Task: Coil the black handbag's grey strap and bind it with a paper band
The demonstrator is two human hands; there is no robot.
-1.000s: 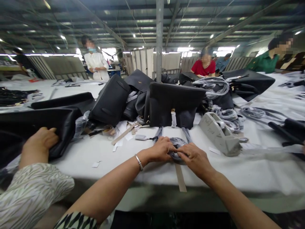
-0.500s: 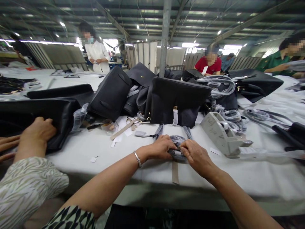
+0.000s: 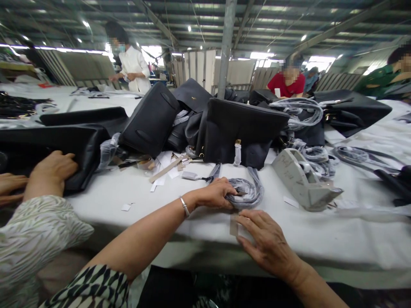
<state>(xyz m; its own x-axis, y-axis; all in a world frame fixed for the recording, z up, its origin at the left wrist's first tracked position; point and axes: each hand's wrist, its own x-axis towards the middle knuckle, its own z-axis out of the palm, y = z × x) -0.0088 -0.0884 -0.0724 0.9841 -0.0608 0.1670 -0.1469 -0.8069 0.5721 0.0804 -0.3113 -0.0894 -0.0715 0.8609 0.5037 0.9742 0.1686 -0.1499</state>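
Note:
My left hand [image 3: 215, 193] pinches a coiled bag strap wrapped in clear plastic [image 3: 247, 191] against the white table [image 3: 321, 231]. The strap runs up to a black handbag [image 3: 237, 136] standing just behind. My right hand [image 3: 266, 244] lies nearer the table's front edge, its fingers closed on the lower end of a tan tape strip [image 3: 233, 224] that hangs from the coil. A silver bracelet is on my left wrist.
A grey tape dispenser [image 3: 302, 179] sits right of the coil. More black bags [image 3: 150, 119] are piled behind, with paper scraps [image 3: 163, 171] in front. A co-worker's hand [image 3: 51, 169] at left presses a black bag [image 3: 64, 147]. People stand at far tables.
My right hand has left the coil and drawn back toward the table edge along the tape strip. My left hand stays on the coil. The view has tilted slightly.

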